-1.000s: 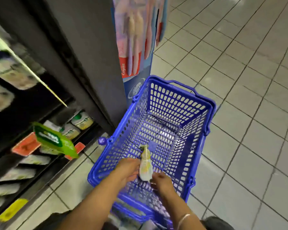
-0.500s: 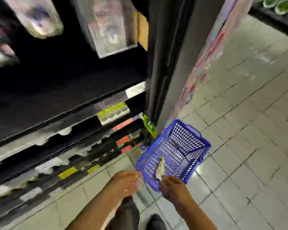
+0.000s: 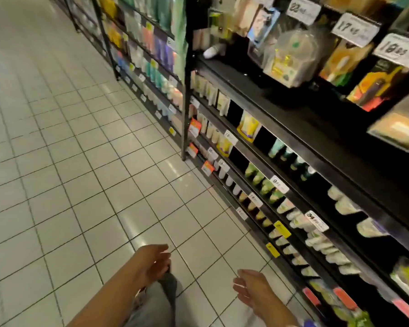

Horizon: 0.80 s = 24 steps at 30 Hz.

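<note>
Landmark: black shelf unit point(image 3: 257, 95), running along the right of the aisle.

1. Left hand point(image 3: 151, 263). Over the floor on the aisle side of the shelf unit, well apart from it. The fingers are loosely curled with the palm turned inward, and they grip nothing.
2. Right hand point(image 3: 250, 291). Between the left hand and the shelf unit, near its lowest rows but not touching them. The fingers are relaxed and slightly bent, and they grip nothing.
3. White tubes point(image 3: 326, 246). Laid in rows on the lower boards of the shelf unit. These are the goods nearest the right hand, just beyond its reach line and apart from it.
4. Yellow price tags point(image 3: 272, 250). Clipped to the front edge of the shelf unit's lower boards, just aisle-side of the white tubes.
5. Green tubes point(image 3: 260, 182). One board higher in the shelf unit, farther along the aisle than the white tubes.
6. Yellow pouch point(image 3: 248, 125). Upright on a middle board of the shelf unit, above the green tubes.
7. Orange tags point(image 3: 195, 127). On the shelf unit's front edges, beside its upright post point(image 3: 185, 90).
8. Clear packs point(image 3: 291, 57). On the top board of the shelf unit, under white price cards point(image 3: 353, 29). The print is blurred.
9. Trouser leg point(image 3: 151, 303). Grey, below the left hand, on the aisle side of the shelf unit.
10. Tiled floor point(image 3: 80, 161). Pale square tiles, running from the foot of the shelf unit across the aisle.
11. Further bay point(image 3: 147, 43). Beyond the shelf unit's post, stocked with coloured bottles too blurred to read.
</note>
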Motion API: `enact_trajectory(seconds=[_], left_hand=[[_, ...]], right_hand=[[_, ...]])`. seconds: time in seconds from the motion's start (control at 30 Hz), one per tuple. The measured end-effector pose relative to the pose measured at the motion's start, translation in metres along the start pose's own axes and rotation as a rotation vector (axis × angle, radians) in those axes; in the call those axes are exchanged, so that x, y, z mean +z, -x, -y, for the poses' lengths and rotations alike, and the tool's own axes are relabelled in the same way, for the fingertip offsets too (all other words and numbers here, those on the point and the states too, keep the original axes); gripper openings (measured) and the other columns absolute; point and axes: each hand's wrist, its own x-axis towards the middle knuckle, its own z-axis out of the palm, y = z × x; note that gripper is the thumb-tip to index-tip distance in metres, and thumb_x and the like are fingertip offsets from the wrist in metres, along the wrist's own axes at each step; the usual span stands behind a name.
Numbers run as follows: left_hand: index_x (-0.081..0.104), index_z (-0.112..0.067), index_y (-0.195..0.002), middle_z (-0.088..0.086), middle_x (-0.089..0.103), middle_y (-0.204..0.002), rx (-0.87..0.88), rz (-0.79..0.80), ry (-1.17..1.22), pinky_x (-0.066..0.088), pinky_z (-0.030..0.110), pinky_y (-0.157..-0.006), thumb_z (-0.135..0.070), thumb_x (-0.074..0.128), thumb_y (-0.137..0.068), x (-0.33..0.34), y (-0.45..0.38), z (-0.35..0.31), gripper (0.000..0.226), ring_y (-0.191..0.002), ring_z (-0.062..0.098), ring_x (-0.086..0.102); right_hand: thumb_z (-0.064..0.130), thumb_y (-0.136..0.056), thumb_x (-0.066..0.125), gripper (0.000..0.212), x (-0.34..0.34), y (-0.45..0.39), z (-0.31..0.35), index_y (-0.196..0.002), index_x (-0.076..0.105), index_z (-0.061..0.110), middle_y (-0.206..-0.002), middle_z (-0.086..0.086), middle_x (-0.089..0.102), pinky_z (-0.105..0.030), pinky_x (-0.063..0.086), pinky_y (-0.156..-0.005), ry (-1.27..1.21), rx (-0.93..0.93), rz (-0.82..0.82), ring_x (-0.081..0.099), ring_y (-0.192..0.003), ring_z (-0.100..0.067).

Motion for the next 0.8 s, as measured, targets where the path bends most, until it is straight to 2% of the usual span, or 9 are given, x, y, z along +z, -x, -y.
enact_trajectory(seconds=[0.07,0.1,0.23,0.33,0.43,0.53,0.6,0.7,0.8], left_hand=[[0.057,0.002,-0.086,0.017,0.057,-0.063,-0.068,-0.109,0.132,0.043,0.020,-0.040,-0.004,0.048,-0.093,-0.067,-0.027,-0.018,0.013,-0.052,0.024,0.052],[0.057,0.002,-0.088,0.017,0.056,-0.065,-0.072,-0.126,0.157,0.043,0.019,-0.040,-0.004,0.048,-0.093,-0.082,-0.031,-0.026,0.011,-0.053,0.024,0.051],[0.059,0.001,-0.090,0.017,0.057,-0.075,-0.088,-0.215,0.196,0.043,0.030,-0.058,-0.006,0.050,-0.093,-0.139,-0.060,-0.076,0.012,-0.065,0.024,0.053],[0.059,-0.001,-0.093,0.015,0.058,-0.079,-0.065,-0.247,0.200,0.044,0.030,-0.060,-0.009,0.052,-0.093,-0.167,-0.075,-0.118,0.011,-0.067,0.023,0.054],[0.059,-0.003,-0.092,0.014,0.058,-0.080,-0.061,-0.273,0.235,0.045,0.030,-0.060,-0.010,0.052,-0.093,-0.191,-0.090,-0.158,0.010,-0.067,0.023,0.055],[0.059,-0.003,-0.089,0.014,0.059,-0.079,-0.080,-0.286,0.259,0.046,0.030,-0.058,-0.009,0.055,-0.092,-0.206,-0.103,-0.193,0.008,-0.068,0.023,0.057],[0.059,-0.002,-0.086,0.013,0.060,-0.077,-0.080,-0.293,0.285,0.046,0.030,-0.058,-0.009,0.056,-0.091,-0.216,-0.114,-0.220,0.008,-0.066,0.023,0.057],[0.060,-0.003,-0.086,0.014,0.060,-0.076,-0.064,-0.306,0.326,0.046,0.030,-0.057,-0.009,0.057,-0.091,-0.227,-0.135,-0.265,0.009,-0.066,0.024,0.057],[0.060,-0.003,-0.086,0.015,0.061,-0.078,-0.031,-0.324,0.334,0.047,0.031,-0.056,-0.008,0.057,-0.090,-0.235,-0.162,-0.317,0.008,-0.067,0.024,0.057]], right_hand=[[0.013,-0.095,0.049,0.014,0.084,-0.010,0.055,-0.103,0.057,0.005,-0.085,-0.012,0.060,-0.028,0.042,-0.060,0.167,-0.048,0.069,0.055,-0.066,-0.019],[0.012,-0.095,0.048,0.013,0.105,-0.015,0.070,-0.102,0.058,0.005,-0.086,-0.012,0.060,-0.029,0.044,-0.062,0.207,-0.059,0.092,0.056,-0.068,-0.019],[0.010,-0.095,0.048,0.010,0.204,-0.027,0.143,-0.098,0.057,0.006,-0.086,-0.011,0.060,-0.029,0.046,-0.068,0.288,-0.151,0.162,0.059,-0.076,-0.020],[0.008,-0.094,0.047,0.013,0.260,-0.033,0.182,-0.102,0.057,0.004,-0.087,-0.012,0.059,-0.028,0.044,-0.065,0.326,-0.187,0.205,0.059,-0.084,-0.024],[0.009,-0.095,0.049,0.017,0.306,-0.041,0.219,-0.109,0.056,0.004,-0.089,-0.012,0.060,-0.027,0.048,-0.061,0.346,-0.193,0.217,0.060,-0.088,-0.025],[0.009,-0.095,0.048,0.020,0.342,-0.048,0.254,-0.112,0.056,0.002,-0.087,-0.012,0.059,-0.023,0.046,-0.044,0.368,-0.182,0.211,0.057,-0.069,-0.019],[0.012,-0.095,0.048,0.023,0.366,-0.056,0.279,-0.115,0.054,0.001,-0.089,-0.012,0.059,-0.026,0.043,-0.051,0.373,-0.176,0.217,0.052,-0.061,-0.016],[0.013,-0.095,0.048,0.021,0.397,-0.073,0.317,-0.112,0.054,0.003,-0.097,-0.014,0.062,-0.029,0.048,-0.066,0.383,-0.167,0.210,0.056,-0.067,-0.018],[0.011,-0.095,0.046,0.012,0.427,-0.094,0.358,-0.102,0.053,0.004,-0.088,-0.014,0.059,-0.027,0.040,-0.055,0.428,-0.138,0.206,0.053,-0.064,-0.019]])
